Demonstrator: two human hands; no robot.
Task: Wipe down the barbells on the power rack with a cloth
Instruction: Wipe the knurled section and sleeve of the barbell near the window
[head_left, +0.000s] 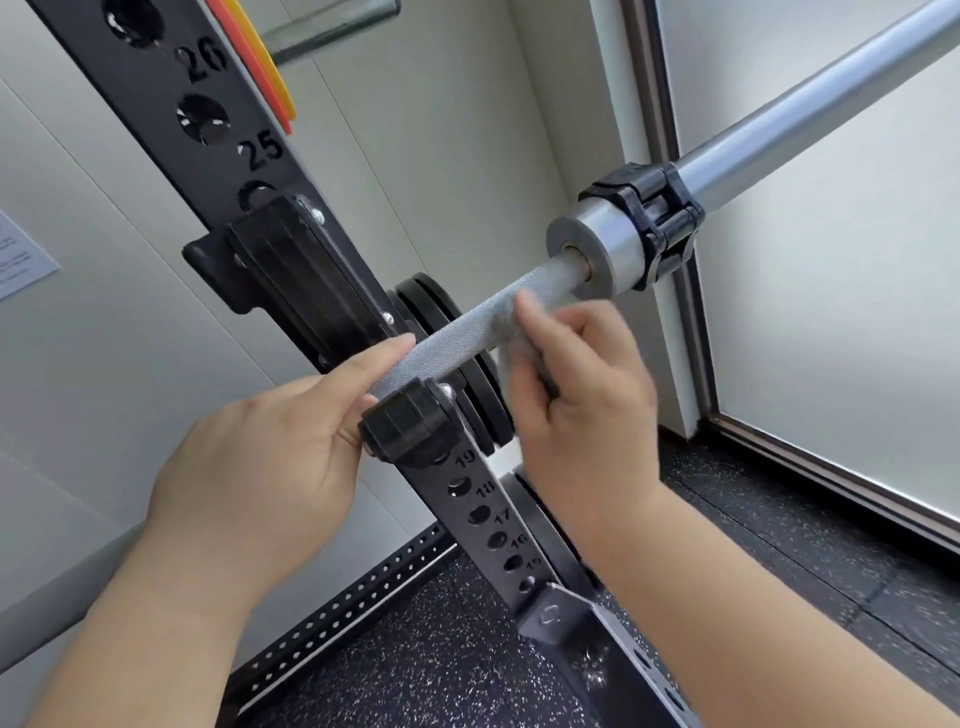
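The barbell (467, 325) lies across the black J-hook (410, 423) of the power rack's numbered upright (483, 519), its knurled shaft running up to the right between the two hands. A grey cloth (514, 345), blurred, is pinched against the shaft by the curled fingers (530, 322) of the right hand (587, 410). The left hand (270, 452) grips the shaft just beside the hook, thumb laid along the top and the fingers curled under it. Beyond the right fingers a black collar clamp (654, 223) sits on the smooth sleeve, and black weight plates (441, 312) hang just behind the shaft, over the speckled floor (415, 649).
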